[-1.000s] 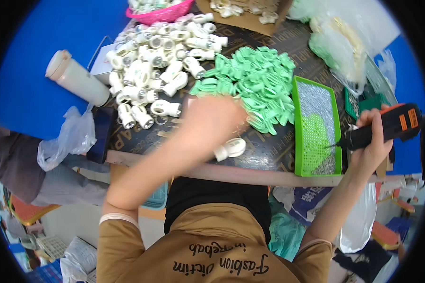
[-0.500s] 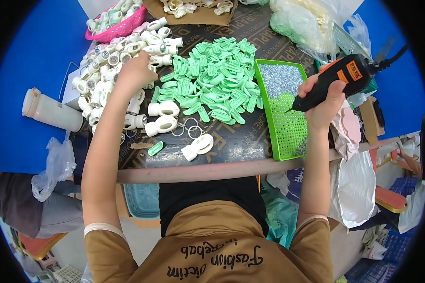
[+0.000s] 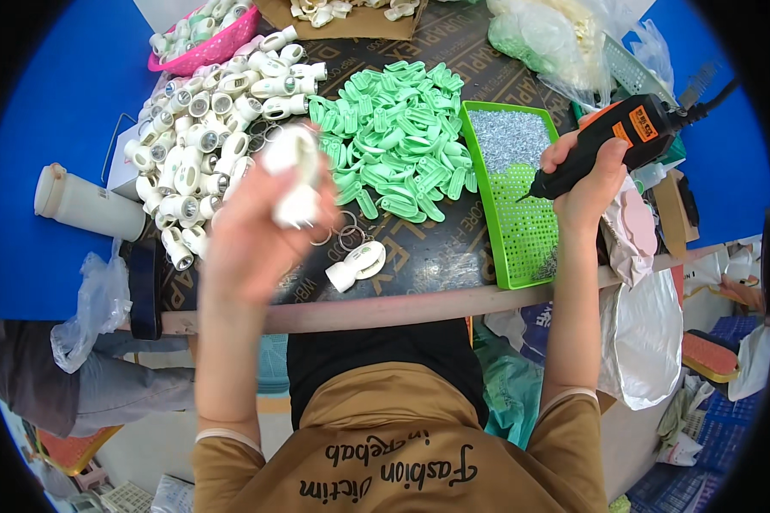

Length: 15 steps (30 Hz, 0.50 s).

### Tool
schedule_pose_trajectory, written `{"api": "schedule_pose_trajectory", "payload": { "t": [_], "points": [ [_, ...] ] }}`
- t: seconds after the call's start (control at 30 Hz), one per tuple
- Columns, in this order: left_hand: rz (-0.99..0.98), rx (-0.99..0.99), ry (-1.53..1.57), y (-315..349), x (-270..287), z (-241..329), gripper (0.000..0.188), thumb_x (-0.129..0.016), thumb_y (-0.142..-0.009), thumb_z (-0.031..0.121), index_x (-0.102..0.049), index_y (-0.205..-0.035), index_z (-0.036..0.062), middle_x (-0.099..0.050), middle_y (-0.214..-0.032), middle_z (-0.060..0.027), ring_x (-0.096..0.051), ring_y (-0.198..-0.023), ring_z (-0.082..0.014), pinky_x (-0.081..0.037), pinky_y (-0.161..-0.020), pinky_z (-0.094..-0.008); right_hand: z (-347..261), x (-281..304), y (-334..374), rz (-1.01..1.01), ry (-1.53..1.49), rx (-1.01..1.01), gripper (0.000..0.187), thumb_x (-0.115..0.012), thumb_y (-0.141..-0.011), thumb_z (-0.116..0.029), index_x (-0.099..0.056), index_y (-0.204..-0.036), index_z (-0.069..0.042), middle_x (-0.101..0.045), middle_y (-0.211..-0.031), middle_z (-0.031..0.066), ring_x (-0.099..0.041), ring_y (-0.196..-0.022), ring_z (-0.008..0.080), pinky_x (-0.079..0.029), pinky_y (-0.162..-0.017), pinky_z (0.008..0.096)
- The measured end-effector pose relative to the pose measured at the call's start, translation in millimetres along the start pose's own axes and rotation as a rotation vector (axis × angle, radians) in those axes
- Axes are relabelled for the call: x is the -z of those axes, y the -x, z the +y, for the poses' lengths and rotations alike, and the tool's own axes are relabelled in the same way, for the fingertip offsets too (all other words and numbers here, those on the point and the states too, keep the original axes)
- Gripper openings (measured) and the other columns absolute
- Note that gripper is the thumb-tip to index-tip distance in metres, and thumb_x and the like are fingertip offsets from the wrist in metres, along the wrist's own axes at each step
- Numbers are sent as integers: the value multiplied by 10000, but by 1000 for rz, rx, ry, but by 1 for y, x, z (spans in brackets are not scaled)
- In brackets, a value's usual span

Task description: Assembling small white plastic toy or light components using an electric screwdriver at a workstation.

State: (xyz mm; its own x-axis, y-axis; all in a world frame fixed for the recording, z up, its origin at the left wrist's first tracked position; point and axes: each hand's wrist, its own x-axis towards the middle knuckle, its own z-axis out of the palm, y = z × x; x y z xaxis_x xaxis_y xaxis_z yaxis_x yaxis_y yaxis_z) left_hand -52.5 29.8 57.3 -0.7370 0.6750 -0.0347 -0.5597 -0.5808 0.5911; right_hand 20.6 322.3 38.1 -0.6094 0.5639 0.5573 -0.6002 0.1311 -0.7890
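Two grips on! Left hand [image 3: 263, 229] clutches a white flashlight [image 3: 291, 156] near the green pieces [image 3: 406, 137]; right hand [image 3: 592, 184] clasps a black screwdriver [image 3: 606, 145], tip above the green tray [image 3: 488, 224].

A person's left hand [image 3: 257, 239], blurred, grips a white flashlight [image 3: 289, 154] above a dark table [image 3: 432, 274]. The right hand [image 3: 589, 188] holds a black screwdriver [image 3: 612, 147], its tip over a green tray [image 3: 515, 235] of metal bits [image 3: 509, 137]. More flashlights [image 3: 188, 167] are heaped at left, green parts [image 3: 406, 141] mid-table, a lone flashlight [image 3: 357, 267] near the edge.
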Motion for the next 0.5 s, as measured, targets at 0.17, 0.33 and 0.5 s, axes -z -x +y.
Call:
{"api": "schedule_pose_trajectory", "payload": {
  "t": [0.17, 0.33, 0.5],
  "points": [
    [-111, 226, 15, 17, -14, -80, 397, -513, -860, 62, -345, -1219, 54, -542, -1064, -186, -602, -799, -221, -506, -648, -285, 2, -3, 2, -22, 14, -6, 479, -471, -882, -468, -449, -945, 7, -477, -534, 82, -475, -430, 152, -381, -397, 255],
    [-40, 230, -81, 10, -4, -121, 442, -513, -862, 61, -302, -1250, 47, -535, -991, -119, -581, -741, -169, -483, -612, -279, 0, -2, 1, -26, 54, -23, 545, -478, -850, -530, -437, -975, -2, -461, -541, 79, -461, -440, 161, -379, -415, 267],
    [-75, 224, -8, 7, 1, -122, 435, -518, -862, 59, -316, -1247, 48, -523, -940, -88, -555, -702, -150, -468, -581, -276, -27, -10, -7, -23, -1, -101, 719, -456, -769, -676, -443, -1080, -28, -437, -585, 56, -416, -492, 162, -358, -493, 296]
  ]
}}
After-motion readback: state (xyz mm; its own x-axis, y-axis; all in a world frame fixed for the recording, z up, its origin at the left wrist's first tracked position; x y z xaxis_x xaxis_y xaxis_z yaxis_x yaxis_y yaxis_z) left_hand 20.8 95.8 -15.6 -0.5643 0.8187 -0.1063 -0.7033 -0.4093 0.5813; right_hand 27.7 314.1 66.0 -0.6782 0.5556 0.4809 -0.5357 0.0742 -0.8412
